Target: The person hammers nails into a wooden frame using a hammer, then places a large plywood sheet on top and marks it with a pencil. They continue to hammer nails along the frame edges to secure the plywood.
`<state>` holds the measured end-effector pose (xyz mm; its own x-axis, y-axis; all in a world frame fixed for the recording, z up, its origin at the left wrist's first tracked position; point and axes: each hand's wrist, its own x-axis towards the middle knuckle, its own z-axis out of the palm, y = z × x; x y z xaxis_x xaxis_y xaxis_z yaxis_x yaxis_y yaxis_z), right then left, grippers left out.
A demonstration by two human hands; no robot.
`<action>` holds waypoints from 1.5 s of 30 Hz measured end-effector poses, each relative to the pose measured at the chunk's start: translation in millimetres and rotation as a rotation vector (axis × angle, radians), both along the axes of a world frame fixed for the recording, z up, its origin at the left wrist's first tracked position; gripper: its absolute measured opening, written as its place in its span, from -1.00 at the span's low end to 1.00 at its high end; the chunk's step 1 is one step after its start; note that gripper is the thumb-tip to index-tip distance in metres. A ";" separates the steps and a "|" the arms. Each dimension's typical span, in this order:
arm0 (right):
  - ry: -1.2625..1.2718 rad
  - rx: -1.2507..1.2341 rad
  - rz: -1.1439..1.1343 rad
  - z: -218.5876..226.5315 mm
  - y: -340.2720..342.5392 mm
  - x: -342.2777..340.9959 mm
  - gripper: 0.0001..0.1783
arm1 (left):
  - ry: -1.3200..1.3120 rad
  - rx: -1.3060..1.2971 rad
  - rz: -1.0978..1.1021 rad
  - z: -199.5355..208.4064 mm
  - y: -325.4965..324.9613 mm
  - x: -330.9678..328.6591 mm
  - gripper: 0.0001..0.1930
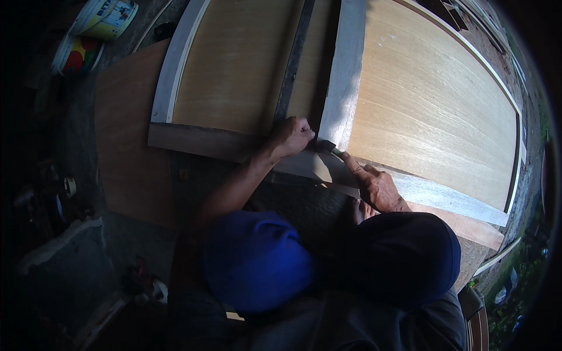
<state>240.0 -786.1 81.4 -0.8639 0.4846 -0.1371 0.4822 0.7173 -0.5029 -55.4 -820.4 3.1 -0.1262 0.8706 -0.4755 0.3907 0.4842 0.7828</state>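
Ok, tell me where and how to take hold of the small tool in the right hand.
Grip its greenish handle, probably from the near right side: the handle slants back that way into the right hand, while the dark head points away, forward and left.

The person wears bright blue cloth (257,263), round like a ball with a little fold, and round, very dark blue cloth (404,257). Lower down are dark grey clothes (410,322). The left hand (293,138) and right hand (377,186) are bare.

Panel (433,99) — honey-tan, streaky-grained; frame (346,64) — pale greyish white.
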 end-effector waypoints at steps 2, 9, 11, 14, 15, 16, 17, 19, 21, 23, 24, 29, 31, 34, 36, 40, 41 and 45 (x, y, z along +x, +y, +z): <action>-0.010 0.018 0.008 -3.9 7.9 2.4 -0.19 | 0.067 0.049 -0.038 2.2 5.5 6.5 -0.77; 0.016 0.162 0.069 -18.7 3.0 -5.8 -0.22 | -0.151 0.101 0.259 -20.4 -4.3 4.1 -0.79; -0.072 0.026 0.040 -8.7 1.7 -17.5 -0.23 | -0.243 0.161 0.335 -36.2 -6.7 0.8 -0.81; 0.029 -0.009 0.010 -5.6 13.9 -21.8 -0.16 | -0.161 0.142 0.292 -34.4 -4.0 1.0 -0.75; 0.062 0.030 0.032 -7.7 19.7 -14.1 -0.17 | -0.214 0.158 0.303 -29.8 4.7 -0.3 -0.77; 0.083 0.041 0.061 -5.2 14.0 -11.3 -0.17 | -0.275 0.146 0.324 -26.8 0.7 1.2 -0.80; 0.046 -0.068 0.023 -0.8 9.3 -9.9 -0.19 | -0.335 0.135 0.347 -23.6 -4.9 3.6 -0.82; -0.102 -0.050 0.026 -5.8 7.3 -15.8 -0.17 | -0.340 0.105 0.366 -18.3 -2.7 3.9 -0.83; -0.044 -0.174 0.000 -9.9 13.0 -16.3 -0.16 | -0.311 0.109 0.375 -23.4 1.0 4.6 -0.83; 0.009 -0.115 0.036 -15.4 20.6 -22.4 -0.16 | -0.331 0.127 0.385 -24.2 -2.2 -4.1 -0.84; 0.018 -0.092 0.044 -14.3 18.3 -21.6 -0.16 | -0.359 0.126 0.383 -24.0 -4.1 -4.1 -0.84; 0.175 0.064 0.027 -3.9 11.1 -7.3 -0.21 | -0.390 0.094 0.361 -17.1 -5.9 1.1 -0.86; 0.269 0.145 0.060 -14.8 8.8 -3.7 -0.22 | -0.455 0.041 0.389 -3.3 -3.9 0.1 -0.86; 0.142 0.012 0.033 -20.3 14.4 -7.0 -0.22 | -0.502 -0.035 0.411 11.4 3.4 -6.1 -0.86; -0.063 -0.163 -0.036 -14.0 14.0 -2.1 -0.22 | -0.520 -0.028 0.377 6.2 1.4 3.2 -0.85; 0.004 -0.174 -0.123 -6.4 12.9 8.0 -0.24 | -0.205 0.114 0.180 -24.8 -15.6 -8.0 -0.79; 0.028 -0.192 -0.141 -11.1 10.8 17.2 -0.24 | -0.116 0.102 0.103 -27.2 -19.2 -8.9 -0.78; 0.099 -0.215 -0.226 -17.6 10.0 43.6 -0.25 | 0.266 0.208 -0.195 -7.8 -9.1 0.4 -0.75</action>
<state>283.6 -776.0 63.8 -0.7517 0.6351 -0.1778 0.5587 0.4699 -0.6834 -54.9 -829.5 -4.7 -0.0435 0.9649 -0.2589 0.6625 0.2218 0.7155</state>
